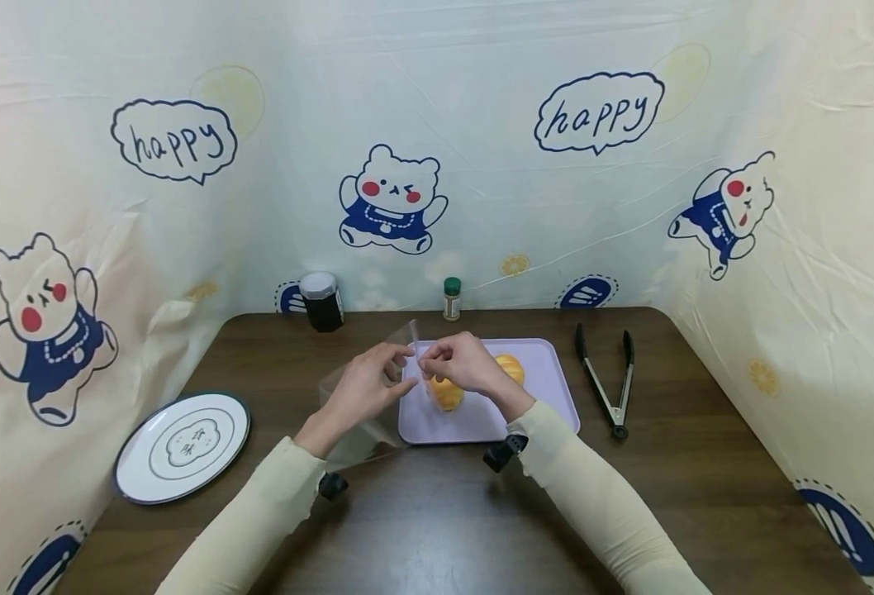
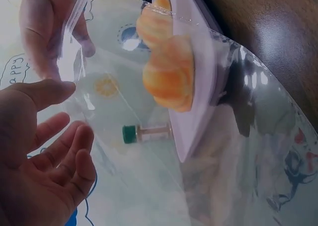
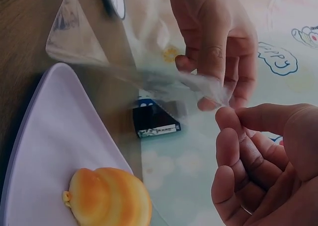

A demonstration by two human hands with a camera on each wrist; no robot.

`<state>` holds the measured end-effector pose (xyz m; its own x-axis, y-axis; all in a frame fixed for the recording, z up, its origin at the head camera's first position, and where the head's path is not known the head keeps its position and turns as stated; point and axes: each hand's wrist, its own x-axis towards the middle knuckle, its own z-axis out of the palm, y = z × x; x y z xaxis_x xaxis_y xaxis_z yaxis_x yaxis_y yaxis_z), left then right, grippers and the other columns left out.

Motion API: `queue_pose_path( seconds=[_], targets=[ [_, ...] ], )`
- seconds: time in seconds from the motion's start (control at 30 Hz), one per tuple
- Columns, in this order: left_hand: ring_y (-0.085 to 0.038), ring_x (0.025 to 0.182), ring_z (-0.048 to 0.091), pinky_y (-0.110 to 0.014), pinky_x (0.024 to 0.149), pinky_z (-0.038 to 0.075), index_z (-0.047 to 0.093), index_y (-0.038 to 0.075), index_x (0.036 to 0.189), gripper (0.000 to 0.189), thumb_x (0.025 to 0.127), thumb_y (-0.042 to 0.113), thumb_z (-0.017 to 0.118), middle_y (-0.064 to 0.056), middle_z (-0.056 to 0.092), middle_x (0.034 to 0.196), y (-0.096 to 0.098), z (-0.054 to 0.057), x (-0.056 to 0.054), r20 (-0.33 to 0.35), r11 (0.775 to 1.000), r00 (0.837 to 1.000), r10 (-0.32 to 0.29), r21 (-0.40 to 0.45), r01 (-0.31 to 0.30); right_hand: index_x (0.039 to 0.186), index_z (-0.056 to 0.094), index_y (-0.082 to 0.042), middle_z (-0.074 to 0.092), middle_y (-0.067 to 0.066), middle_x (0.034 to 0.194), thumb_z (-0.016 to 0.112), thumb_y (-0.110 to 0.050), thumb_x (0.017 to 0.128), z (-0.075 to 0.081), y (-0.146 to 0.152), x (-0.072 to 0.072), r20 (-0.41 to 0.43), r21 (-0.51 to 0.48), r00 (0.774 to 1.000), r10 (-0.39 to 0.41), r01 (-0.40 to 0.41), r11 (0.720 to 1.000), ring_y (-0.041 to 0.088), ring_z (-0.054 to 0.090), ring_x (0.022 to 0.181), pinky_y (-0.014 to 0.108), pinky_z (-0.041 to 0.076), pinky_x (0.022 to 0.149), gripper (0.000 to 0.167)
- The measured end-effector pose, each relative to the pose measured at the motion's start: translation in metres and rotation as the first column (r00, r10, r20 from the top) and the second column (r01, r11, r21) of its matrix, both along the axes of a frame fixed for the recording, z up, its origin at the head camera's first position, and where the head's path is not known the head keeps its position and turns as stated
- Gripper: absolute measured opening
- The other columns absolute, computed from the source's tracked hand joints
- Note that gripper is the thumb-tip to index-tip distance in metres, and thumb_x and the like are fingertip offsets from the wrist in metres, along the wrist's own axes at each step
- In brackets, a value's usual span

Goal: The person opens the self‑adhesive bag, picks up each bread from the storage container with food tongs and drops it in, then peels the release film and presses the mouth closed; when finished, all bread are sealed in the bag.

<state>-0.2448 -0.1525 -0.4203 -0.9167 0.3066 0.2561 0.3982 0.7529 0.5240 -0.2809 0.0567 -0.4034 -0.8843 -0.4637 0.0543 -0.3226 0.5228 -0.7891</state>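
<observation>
A clear plastic bag hangs between the two hands, its body spread below and to the left, its film overlapping the tray's left side. My right hand pinches the bag's upper edge between thumb and forefinger, as the right wrist view shows. My left hand is at the same edge, thumb tip right at the film and fingers loosely bent and apart from the thumb. Under the right hand, two golden bread rolls, a near roll and a far roll, sit on a lilac tray, partly covered by the hand.
Metal tongs with black tips lie spread to the right of the tray. A white plate with a dark rim is at the left edge. Along the back stand a dark jar with a grey lid and a green-capped shaker bottle.
</observation>
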Motion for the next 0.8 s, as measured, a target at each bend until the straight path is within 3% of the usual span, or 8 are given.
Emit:
queue_pose_path(
  seconds=[0.13,0.33,0.47,0.6,0.8],
  targets=[
    [-0.014,0.084,0.066,-0.030,0.069,0.057,0.066,0.015,0.123,0.035,0.090,0.021,0.074,-0.005,0.069,0.104,0.000,0.001,0.001,0.009,1.000,1.000,-0.011,0.019,0.011,0.093,0.078,-0.014,0.076,0.004,0.080,0.068,-0.025,0.095,-0.001,0.000,-0.001,0.003,0.022,1.000,-0.028,0.028,0.999,0.024,0.069,0.075,0.024,0.048,0.054,0.015],
    [-0.012,0.080,0.066,-0.027,0.066,0.056,0.073,0.015,0.107,0.018,0.091,0.011,0.067,0.001,0.067,0.093,0.001,0.003,0.003,-0.035,1.000,0.999,-0.007,0.015,0.008,0.094,0.078,-0.011,0.076,0.003,0.079,0.068,-0.023,0.094,-0.001,0.000,-0.001,0.025,0.020,0.999,-0.042,0.042,0.999,0.033,0.071,0.083,0.023,0.047,0.054,0.015],
    [-0.012,0.079,0.064,-0.028,0.068,0.055,0.078,0.013,0.099,0.014,0.091,0.019,0.068,0.002,0.067,0.088,0.004,0.005,0.004,-0.042,0.999,0.998,0.039,0.006,-0.039,0.092,0.078,-0.013,0.077,0.006,0.081,0.068,-0.023,0.094,-0.001,-0.001,0.000,0.020,0.019,0.999,-0.045,0.045,0.999,0.032,0.071,0.082,0.023,0.047,0.054,0.014],
    [-0.012,0.077,0.059,-0.029,0.068,0.053,0.076,0.012,0.096,0.022,0.086,0.032,0.077,0.001,0.064,0.085,0.008,0.006,0.004,-0.005,0.994,0.994,0.109,-0.014,-0.109,0.092,0.078,-0.014,0.077,0.012,0.085,0.068,-0.023,0.095,0.000,0.000,0.001,0.011,0.033,0.999,-0.048,0.048,0.998,0.028,0.071,0.079,0.023,0.047,0.053,0.013],
    [-0.012,0.075,0.060,-0.031,0.070,0.051,0.073,0.011,0.096,0.021,0.082,0.024,0.081,-0.001,0.065,0.084,0.013,0.005,0.002,-0.023,0.987,0.987,0.156,-0.035,-0.157,0.093,0.078,-0.012,0.077,0.015,0.088,0.067,-0.023,0.095,-0.001,-0.001,0.001,0.020,0.037,0.998,-0.055,0.054,0.998,0.025,0.071,0.078,0.024,0.050,0.056,0.015]
  ],
)
